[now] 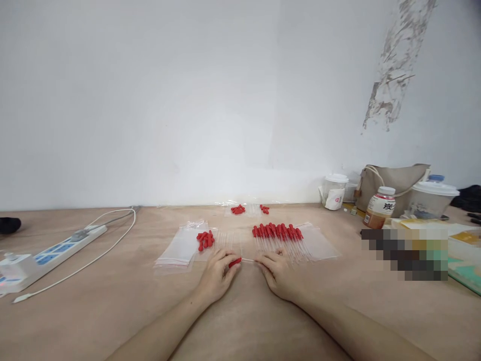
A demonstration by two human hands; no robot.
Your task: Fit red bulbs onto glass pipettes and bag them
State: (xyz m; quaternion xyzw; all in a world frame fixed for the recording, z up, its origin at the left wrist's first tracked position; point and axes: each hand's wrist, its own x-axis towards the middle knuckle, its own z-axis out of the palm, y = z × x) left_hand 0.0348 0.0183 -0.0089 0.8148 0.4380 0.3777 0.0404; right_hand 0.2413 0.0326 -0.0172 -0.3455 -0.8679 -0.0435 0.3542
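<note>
Between thumb and fingers, my left hand [220, 273] pinches a red rubber dropper bulb [235, 262]. A thin clear dropper tube [248, 260] runs from the bulb to my right hand [278, 271], whose fingertips are closed on its other end. Beyond my left hand lie a pile of loose red bulbs [205, 240] and a row of bare clear tubes [227, 238]. Just past my right hand, several droppers with red bulbs [278, 231] lie side by side, bulbs toward the wall. Their lower tubes are partly hidden by my right hand.
Clear plastic bags lie at left [178, 245] and right [319, 241]. More bulbs in plastic [238, 209] lie near the wall. At left are a power strip [63, 250] and white cable [112, 240]; at right, a lidded cup [334, 193], bottle [379, 208] and bag [398, 183].
</note>
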